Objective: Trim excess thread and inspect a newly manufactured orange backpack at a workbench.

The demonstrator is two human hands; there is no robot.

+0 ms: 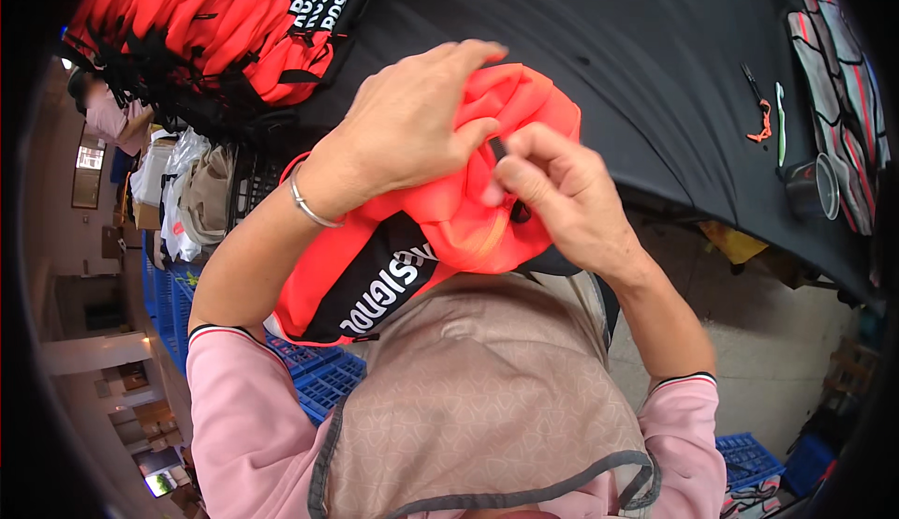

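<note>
The left hand [403, 130] and its forearm hide part of the red-and-black bag [520, 97] in the middle of the frame. The right hand's fingers [552, 158] are blurred, and the small black piece [498, 148] at their tips (strap or buckle, too small to tell) is partly covered. At upper left, the top edge cuts off the stacked red bags [211, 27]. A person [110, 111] at far left is blurred. Grey striped bags [833, 97] fade into the dark right rim; lower left, sleeve and apron partly hide a blue crate [330, 383].
</note>
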